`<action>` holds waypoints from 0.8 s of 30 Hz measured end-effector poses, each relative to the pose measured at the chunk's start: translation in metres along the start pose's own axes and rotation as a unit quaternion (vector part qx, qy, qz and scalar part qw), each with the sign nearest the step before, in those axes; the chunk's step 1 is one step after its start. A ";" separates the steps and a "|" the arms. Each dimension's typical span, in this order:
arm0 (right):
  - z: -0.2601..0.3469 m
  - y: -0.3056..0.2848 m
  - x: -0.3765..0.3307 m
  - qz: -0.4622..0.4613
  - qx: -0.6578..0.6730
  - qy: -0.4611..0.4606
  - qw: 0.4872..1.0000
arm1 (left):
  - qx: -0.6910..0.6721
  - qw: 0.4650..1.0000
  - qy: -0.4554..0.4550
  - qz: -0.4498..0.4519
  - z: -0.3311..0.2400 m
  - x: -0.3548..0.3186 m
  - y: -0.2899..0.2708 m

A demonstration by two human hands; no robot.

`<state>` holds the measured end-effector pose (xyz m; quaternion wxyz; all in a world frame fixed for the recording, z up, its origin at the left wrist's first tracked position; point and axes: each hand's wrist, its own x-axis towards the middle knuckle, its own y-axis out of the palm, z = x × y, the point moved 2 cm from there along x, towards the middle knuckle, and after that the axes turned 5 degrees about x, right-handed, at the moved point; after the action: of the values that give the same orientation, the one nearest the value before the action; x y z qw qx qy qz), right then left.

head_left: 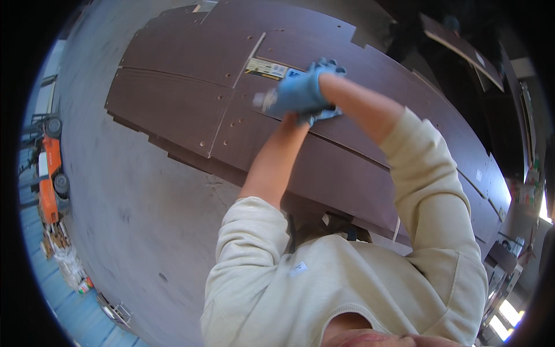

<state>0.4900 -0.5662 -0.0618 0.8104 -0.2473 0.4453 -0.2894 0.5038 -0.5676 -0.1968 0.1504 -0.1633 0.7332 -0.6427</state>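
Note:
Both my hands wear blue gloves and meet over a stack of dark brown panels (173, 98). My right hand (298, 94) reaches leftward across the left one, blurred by motion. At its left end shows a small whitish, partly see-through thing (266, 100), seemingly in its fingers; its kind is too smeared to name. Under the right wrist lies my left hand (317, 117), largely covered, so its grip is hidden. Just beyond the gloves, a white and yellow printed label (267, 68) lies on the panel surface.
Pale strips and small round holes mark the panels, whose edges are stepped. Grey concrete floor (139, 220) spreads to the left, with an orange forklift (49, 173) at the far left. At upper right is a dark figure beside a tilted brown board (462, 52).

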 end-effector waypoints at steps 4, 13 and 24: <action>0.054 0.030 -0.005 0.259 0.106 0.006 0.960 | -0.031 0.999 0.009 0.018 0.001 0.000 0.002; -0.063 -0.019 -0.048 -0.214 0.343 0.293 0.867 | -0.056 0.924 -0.112 -0.361 0.078 -0.077 -0.024; -0.012 -0.042 0.036 -0.305 0.235 0.252 0.888 | 0.011 0.949 -0.287 -0.130 0.323 -0.171 -0.039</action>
<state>0.4846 -0.6228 -0.0607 0.5769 -0.0922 0.4566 -0.6709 0.7990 -0.7870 -0.1983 0.2717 -0.4334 0.6244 -0.5903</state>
